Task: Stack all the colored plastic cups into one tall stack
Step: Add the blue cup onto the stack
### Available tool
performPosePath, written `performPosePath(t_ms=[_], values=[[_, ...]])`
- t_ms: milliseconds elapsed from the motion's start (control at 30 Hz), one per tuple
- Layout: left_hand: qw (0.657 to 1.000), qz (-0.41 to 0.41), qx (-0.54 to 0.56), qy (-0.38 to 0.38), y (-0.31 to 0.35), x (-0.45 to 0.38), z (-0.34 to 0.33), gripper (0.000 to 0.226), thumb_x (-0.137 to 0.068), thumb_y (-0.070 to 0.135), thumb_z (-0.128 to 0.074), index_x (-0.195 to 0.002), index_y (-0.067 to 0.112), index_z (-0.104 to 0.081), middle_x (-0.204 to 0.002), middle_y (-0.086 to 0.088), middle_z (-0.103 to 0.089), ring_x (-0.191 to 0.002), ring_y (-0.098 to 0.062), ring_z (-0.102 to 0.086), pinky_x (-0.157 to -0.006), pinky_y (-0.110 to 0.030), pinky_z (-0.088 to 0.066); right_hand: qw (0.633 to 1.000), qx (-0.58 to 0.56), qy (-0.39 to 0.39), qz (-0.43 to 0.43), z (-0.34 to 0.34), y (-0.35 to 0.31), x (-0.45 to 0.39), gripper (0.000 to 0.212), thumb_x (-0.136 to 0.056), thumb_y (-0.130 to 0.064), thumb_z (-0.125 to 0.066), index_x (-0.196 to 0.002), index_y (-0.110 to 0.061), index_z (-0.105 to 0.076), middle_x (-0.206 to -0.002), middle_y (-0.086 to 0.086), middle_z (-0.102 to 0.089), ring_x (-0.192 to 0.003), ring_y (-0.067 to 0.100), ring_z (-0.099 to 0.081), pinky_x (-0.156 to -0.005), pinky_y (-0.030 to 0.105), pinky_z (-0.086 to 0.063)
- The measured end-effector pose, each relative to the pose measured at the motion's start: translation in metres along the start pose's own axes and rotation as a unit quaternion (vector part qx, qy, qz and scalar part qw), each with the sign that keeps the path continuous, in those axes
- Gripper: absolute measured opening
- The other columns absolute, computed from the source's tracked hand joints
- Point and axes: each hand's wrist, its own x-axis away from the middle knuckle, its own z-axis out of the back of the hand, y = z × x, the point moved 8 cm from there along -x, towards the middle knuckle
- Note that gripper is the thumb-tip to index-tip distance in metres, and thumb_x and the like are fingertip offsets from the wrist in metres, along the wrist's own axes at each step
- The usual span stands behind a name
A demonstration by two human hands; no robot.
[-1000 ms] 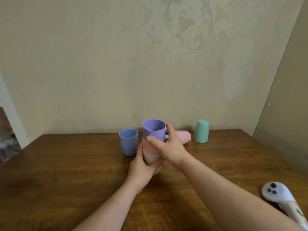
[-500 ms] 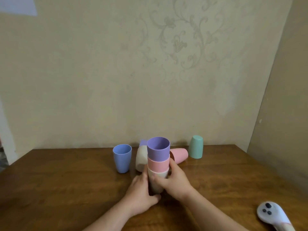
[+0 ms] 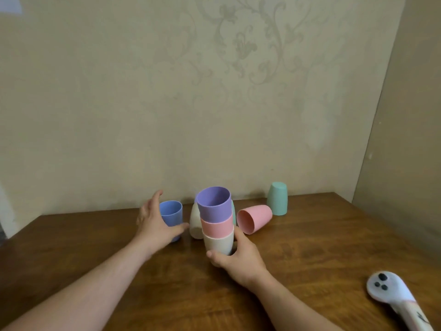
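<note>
A stack of three cups (image 3: pixel 216 223) stands on the wooden table (image 3: pixel 310 254): purple on top, pink in the middle, cream at the bottom. My right hand (image 3: pixel 236 258) grips the cream cup at the base. My left hand (image 3: pixel 155 223) is open, fingers spread, right in front of an upright blue cup (image 3: pixel 172 211); I cannot tell whether it touches. A cream cup (image 3: pixel 195 222) stands upside down behind the stack. A pink cup (image 3: pixel 254 218) lies on its side to the right. A teal cup (image 3: pixel 277 199) stands upside down by the wall. A sliver of another teal cup (image 3: pixel 233 213) shows behind the stack.
A white handheld device (image 3: pixel 393 297) with black dots lies at the table's front right. The wall runs along the table's far edge, and a second wall closes in the right side.
My left hand has let go of the stack and moved left to the blue cup. My right hand still holds the stack's base. The camera has tilted upward.
</note>
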Motion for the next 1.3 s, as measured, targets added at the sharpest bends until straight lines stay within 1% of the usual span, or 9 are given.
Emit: performPosePath(t_ms=[100, 300, 400, 500, 667, 800, 967, 1133, 1300], values=[[0.991, 0.048, 0.119, -0.04, -0.017, -0.002, -0.019, 0.129, -0.082, 0.026, -0.101, -0.177, 0.036, -0.014, -0.164, -0.004, -0.046, -0.135, -0.026, -0.054, -0.093, -0.029, -0.053, 1.0, -0.015, 0.012, -0.013, 0.003, 0.004, 0.002, 0.064, -0.06, -0.072, -0.087, -0.109, -0.078, -0.046, -0.11, -0.039, -0.067, -0.101, -0.014, -0.063, -0.085, 0.022, -0.057], [0.972, 0.092, 0.187, 0.112, -0.025, -0.003, 0.012, 0.082, -0.085, 0.026, -0.098, -0.153, 0.016, -0.053, -0.145, -0.01, -0.067, -0.126, -0.03, -0.066, -0.094, -0.042, -0.052, 1.0, -0.013, -0.002, -0.013, 0.004, 0.003, 0.004, 0.068, -0.062, -0.074, -0.085, -0.117, -0.072, -0.045, -0.113, -0.037, -0.066, -0.102, -0.012, -0.063, -0.082, 0.018, -0.053], [0.937, 0.026, 0.317, 0.143, 0.027, -0.003, 0.047, 0.068, -0.086, 0.028, -0.097, -0.141, 0.017, -0.057, -0.132, 0.001, -0.072, -0.117, -0.012, -0.076, -0.098, -0.039, -0.059, 1.0, -0.009, -0.007, -0.016, 0.004, 0.004, 0.003, 0.07, -0.064, -0.073, -0.085, -0.121, -0.067, -0.044, -0.115, -0.035, -0.065, -0.104, -0.005, -0.065, -0.086, 0.022, -0.055], [0.9, -0.077, 0.41, 0.129, 0.104, 0.005, 0.079, 0.073, -0.075, 0.05, -0.09, -0.135, 0.026, -0.057, -0.127, 0.012, -0.072, -0.103, 0.008, -0.076, -0.097, -0.032, -0.062, 1.0, -0.013, -0.017, -0.021, 0.004, 0.002, 0.004, 0.074, -0.064, -0.073, -0.084, -0.125, -0.066, -0.043, -0.115, -0.036, -0.063, -0.105, -0.004, -0.064, -0.083, 0.019, -0.053], [0.917, -0.151, 0.369, 0.002, 0.168, 0.032, 0.054, 0.068, -0.067, 0.053, -0.09, -0.128, 0.033, -0.067, -0.115, 0.019, -0.083, -0.106, 0.004, -0.077, -0.082, -0.019, -0.063, 1.0, -0.003, -0.005, -0.016, 0.005, 0.002, 0.007, 0.076, -0.063, -0.075, -0.084, -0.128, -0.063, -0.045, -0.118, -0.031, -0.068, -0.104, -0.005, -0.064, -0.083, 0.02, -0.053], [0.941, -0.13, 0.309, -0.045, 0.147, 0.042, 0.011, 0.06, -0.079, 0.036, -0.098, -0.13, 0.04, -0.068, -0.119, 0.02, -0.082, -0.111, -0.002, -0.077, -0.087, -0.027, -0.063, 1.0, 0.004, 0.003, -0.011, 0.005, 0.003, 0.008, 0.067, -0.063, -0.077, -0.083, -0.118, -0.072, -0.045, -0.112, -0.036, -0.067, -0.1, -0.01, -0.064, -0.083, 0.021, -0.054], [0.936, -0.09, 0.326, -0.102, 0.137, 0.048, -0.023, 0.062, -0.072, 0.045, -0.093, -0.127, 0.049, -0.063, -0.112, 0.033, -0.08, -0.101, 0.007, -0.078, -0.074, -0.016, -0.062, 1.0, 0.005, 0.008, -0.001, 0.006, 0.0, 0.009, 0.059, -0.064, -0.075, -0.083, -0.104, -0.086, -0.04, -0.106, -0.043, -0.064, -0.099, -0.017, -0.061, -0.083, 0.021, -0.054], [0.933, -0.082, 0.33, -0.119, 0.121, 0.058, -0.052, 0.095, -0.065, 0.051, -0.095, -0.147, 0.042, -0.049, -0.124, 0.02, -0.078, -0.111, -0.002, -0.078, -0.093, -0.031, -0.063, 0.998, 0.052, 0.02, 0.011, 0.004, -0.003, 0.012, 0.067, -0.072, -0.074, -0.076, -0.129, -0.06, -0.046, -0.123, -0.025, -0.069, -0.109, 0.001, -0.064, -0.094, 0.038, -0.057], [0.937, -0.088, 0.327, -0.089, 0.112, 0.059, -0.062, 0.081, -0.065, 0.047, -0.092, -0.133, 0.055, -0.049, -0.126, 0.017, -0.076, -0.113, -0.005, -0.077, -0.094, -0.03, -0.063, 0.995, 0.087, -0.042, 0.028, 0.007, -0.01, 0.014, 0.081, -0.081, -0.053, -0.084, -0.149, -0.039, -0.043, -0.137, -0.013, -0.065, -0.121, 0.011, -0.062, -0.103, 0.038, -0.052]])
